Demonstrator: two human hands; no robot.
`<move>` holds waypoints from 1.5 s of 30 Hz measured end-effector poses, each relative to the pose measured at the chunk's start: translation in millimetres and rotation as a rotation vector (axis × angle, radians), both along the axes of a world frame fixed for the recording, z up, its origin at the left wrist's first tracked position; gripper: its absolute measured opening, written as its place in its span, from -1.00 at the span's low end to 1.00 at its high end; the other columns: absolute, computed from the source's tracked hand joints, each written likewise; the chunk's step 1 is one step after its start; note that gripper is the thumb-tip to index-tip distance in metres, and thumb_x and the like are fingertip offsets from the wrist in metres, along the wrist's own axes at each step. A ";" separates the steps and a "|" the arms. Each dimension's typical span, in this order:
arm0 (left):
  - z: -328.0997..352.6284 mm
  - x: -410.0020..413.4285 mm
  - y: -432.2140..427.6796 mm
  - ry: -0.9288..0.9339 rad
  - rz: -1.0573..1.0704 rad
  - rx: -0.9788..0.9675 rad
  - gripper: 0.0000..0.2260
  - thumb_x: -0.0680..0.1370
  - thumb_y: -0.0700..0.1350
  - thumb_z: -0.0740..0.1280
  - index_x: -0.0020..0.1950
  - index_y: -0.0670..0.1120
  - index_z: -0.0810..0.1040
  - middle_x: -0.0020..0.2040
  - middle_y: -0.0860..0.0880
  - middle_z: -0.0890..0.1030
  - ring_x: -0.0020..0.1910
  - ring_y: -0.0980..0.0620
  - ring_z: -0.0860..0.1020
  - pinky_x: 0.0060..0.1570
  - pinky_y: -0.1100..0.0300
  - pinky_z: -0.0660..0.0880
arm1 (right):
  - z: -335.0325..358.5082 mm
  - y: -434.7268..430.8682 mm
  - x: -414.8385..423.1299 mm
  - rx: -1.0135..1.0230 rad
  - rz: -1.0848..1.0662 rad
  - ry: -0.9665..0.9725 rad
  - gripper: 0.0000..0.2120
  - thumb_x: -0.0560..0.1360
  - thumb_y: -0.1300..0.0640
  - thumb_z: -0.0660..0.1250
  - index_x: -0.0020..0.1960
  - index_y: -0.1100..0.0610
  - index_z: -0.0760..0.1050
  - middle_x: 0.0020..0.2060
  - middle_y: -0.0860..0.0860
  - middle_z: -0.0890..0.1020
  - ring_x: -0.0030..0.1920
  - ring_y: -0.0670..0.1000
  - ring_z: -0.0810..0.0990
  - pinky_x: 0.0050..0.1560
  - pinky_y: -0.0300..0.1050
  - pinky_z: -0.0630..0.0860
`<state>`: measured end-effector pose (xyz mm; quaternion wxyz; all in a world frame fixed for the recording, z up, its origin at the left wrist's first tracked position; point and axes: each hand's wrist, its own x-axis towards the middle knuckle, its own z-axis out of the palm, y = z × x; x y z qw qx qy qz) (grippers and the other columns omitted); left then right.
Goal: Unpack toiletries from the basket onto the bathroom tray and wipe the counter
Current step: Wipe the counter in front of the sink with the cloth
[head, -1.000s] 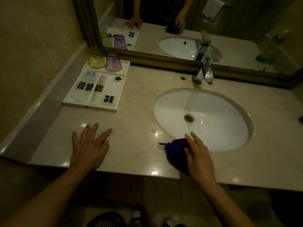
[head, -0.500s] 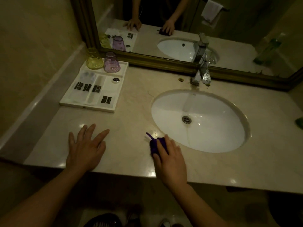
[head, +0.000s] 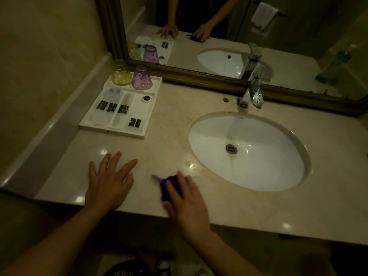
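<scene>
- The white tray (head: 111,130) sits at ten o'clock on the worktop (head: 169,126), against the wall. It holds dark-labelled sachets (head: 111,107) in its compartments and two upturned glasses, one yellow (head: 121,73) and one purple (head: 142,78), at its far end. The glasses look fragile and the sachets look light.
- The left hand (head: 108,182) lies released at seven o'clock, fingers spread flat on the stone, holding nothing.
- The purple cloth (head: 169,184) is bunched on the worktop at six o'clock, just beside the left hand. It looks soft, light and limp, so I judge it needs a flat palm on top rather than a pinch.
- The right hand (head: 187,204) covers the cloth with its fingers stretched over it, pressing rather than grasping. It is blurred, so the fingertips are unclear.
- The worktop is polished pale stone, glossy with light spots and probably slippery when wet.
- The white sink (head: 258,166) is sunk in at three o'clock, and a chrome tap (head: 252,92) stands at one o'clock.
- A framed mirror (head: 219,26) runs along twelve o'clock. The room is dim.
</scene>
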<state>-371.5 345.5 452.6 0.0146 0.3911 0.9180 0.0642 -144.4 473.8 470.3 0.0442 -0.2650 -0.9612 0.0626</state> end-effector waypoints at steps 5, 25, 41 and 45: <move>2.2 1.6 1.6 -0.024 0.008 0.018 -0.53 0.55 0.21 -0.04 0.48 0.35 0.21 0.56 -0.06 0.20 0.53 -0.11 0.06 0.44 -0.27 -0.15 | -2.5 26.9 3.8 -0.034 0.063 -0.026 -0.47 0.60 -0.25 0.04 0.53 -0.12 0.18 0.57 0.07 0.16 0.50 0.17 0.26 0.46 0.11 0.20; 14.0 4.7 -1.7 -0.062 0.104 0.045 -0.50 0.55 0.16 0.00 0.49 0.22 0.31 0.54 -0.11 0.22 0.53 -0.11 0.08 0.45 -0.27 -0.15 | 4.1 39.6 -74.8 -0.114 -0.160 0.060 -0.47 0.61 -0.21 0.03 0.54 -0.15 0.08 0.59 0.01 0.04 0.55 0.18 0.09 0.47 0.06 0.04; 14.2 9.9 2.7 -0.058 0.106 -0.003 -0.47 0.53 0.21 -0.07 0.50 0.23 0.29 0.55 -0.14 0.18 0.54 -0.12 0.03 0.45 -0.28 -0.19 | 1.8 46.9 71.4 -0.105 -0.401 0.028 -0.46 0.57 -0.11 0.25 0.51 -0.02 0.29 0.56 0.13 0.18 0.50 0.24 0.23 0.44 0.18 0.29; 8.9 10.0 2.7 -0.032 0.117 0.017 -0.51 0.55 0.17 -0.01 0.47 0.21 0.33 0.53 -0.17 0.24 0.52 -0.14 0.09 0.43 -0.29 -0.15 | 0.5 -7.6 18.1 -0.089 -0.057 0.058 -0.48 0.52 -0.21 0.22 0.44 -0.11 0.37 0.51 0.08 0.31 0.47 0.18 0.32 0.42 0.05 0.14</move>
